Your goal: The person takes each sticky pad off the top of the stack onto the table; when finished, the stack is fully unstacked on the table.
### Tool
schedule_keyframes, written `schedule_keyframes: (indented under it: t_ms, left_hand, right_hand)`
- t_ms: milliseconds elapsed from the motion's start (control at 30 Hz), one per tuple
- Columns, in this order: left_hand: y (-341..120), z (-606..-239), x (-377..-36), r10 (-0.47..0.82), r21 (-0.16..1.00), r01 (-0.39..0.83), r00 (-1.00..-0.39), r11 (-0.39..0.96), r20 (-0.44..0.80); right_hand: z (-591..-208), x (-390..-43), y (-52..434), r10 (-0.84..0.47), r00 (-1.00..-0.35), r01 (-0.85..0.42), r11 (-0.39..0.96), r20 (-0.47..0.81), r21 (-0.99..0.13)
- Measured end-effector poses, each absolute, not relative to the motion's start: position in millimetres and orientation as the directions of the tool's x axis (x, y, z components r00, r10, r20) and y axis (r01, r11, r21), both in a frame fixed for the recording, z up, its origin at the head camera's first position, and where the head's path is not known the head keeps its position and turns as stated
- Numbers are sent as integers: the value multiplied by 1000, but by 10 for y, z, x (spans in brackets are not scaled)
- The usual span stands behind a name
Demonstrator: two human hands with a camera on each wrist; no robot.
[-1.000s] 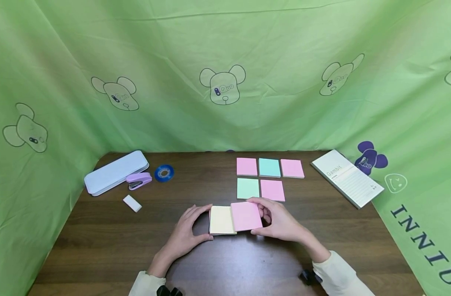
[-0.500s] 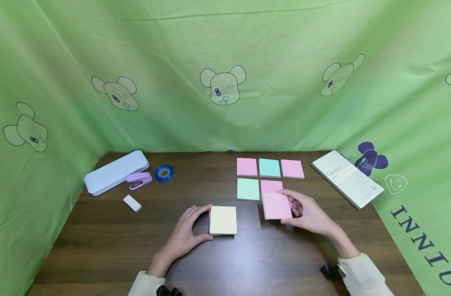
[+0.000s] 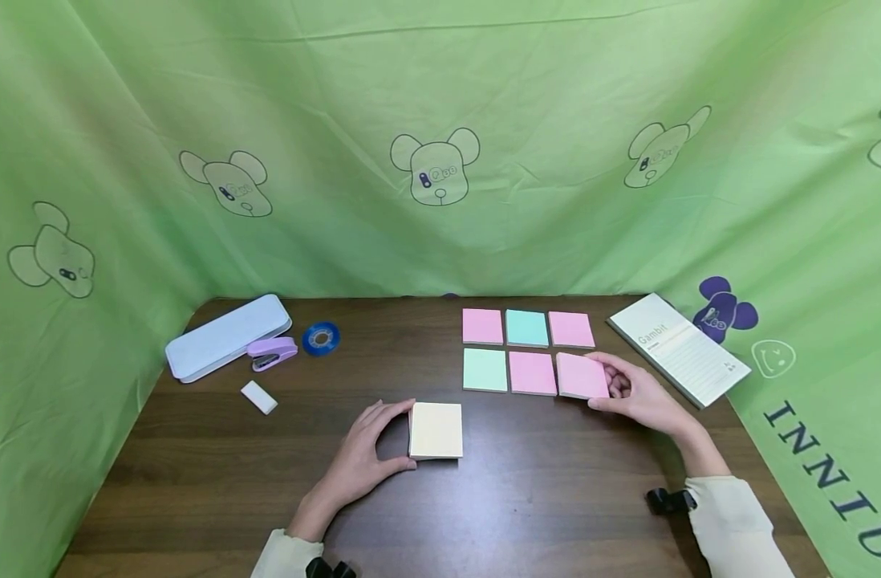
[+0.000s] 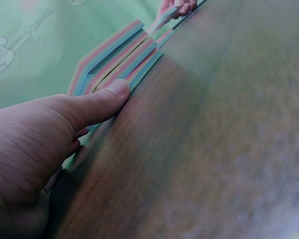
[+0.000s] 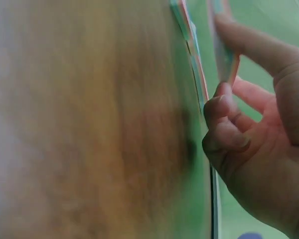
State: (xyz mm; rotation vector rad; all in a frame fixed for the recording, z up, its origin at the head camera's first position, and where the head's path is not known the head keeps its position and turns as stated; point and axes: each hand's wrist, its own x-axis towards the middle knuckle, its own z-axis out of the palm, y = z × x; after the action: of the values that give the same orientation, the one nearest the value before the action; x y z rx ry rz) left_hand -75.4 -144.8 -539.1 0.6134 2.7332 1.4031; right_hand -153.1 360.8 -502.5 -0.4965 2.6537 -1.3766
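Pink pad (image 3: 582,376) is pinched by the right hand (image 3: 639,395) (left hand (image 3: 364,453) grips the yellow stack (image 3: 436,430)).

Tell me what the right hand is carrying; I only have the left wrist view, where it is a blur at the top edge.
Observer: The right hand pinches a pink square sticky-note pad at the right end of the near row of pads.
Operator: Say whether it is down flat.
Observer: Not flat; in the right wrist view the pad is tilted up off the dark wooden table, thumb on top.
Operator: Report what lies beyond that hand.
Observer: A white rectangular notepad printed Gambit, close to the right.
Operator: Give me the top of my stack.
Observer: Pale yellow; your left hand grips its left edge.
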Motion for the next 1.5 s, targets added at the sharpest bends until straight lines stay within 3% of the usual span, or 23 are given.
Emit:
schedule_keyframes:
  t_ms: [333,700,1233,1500]
  left_hand:
    - [-1448,-5391,-749,339,788,322,-928,524,153]
    - [-1446,-5397,-744,339,791,316,-929,524,147]
    - [-1440,-5399,-747,342,787,324,-927,525,153]
    - [-1435,-5403,-747,336,785,328,-928,526,162]
  right_hand:
    - [-5085,-1656,3695,-394,-907,-392,664,148,-637]
    - [-5084,-1673,3676,-296,-954,-248,699,45,-671]
    - [-5095,-1658,3690,-278,-959,-246,699,61,-672]
    - [-5078,-1552,3579,-271,-948,-309,641,169,-702]
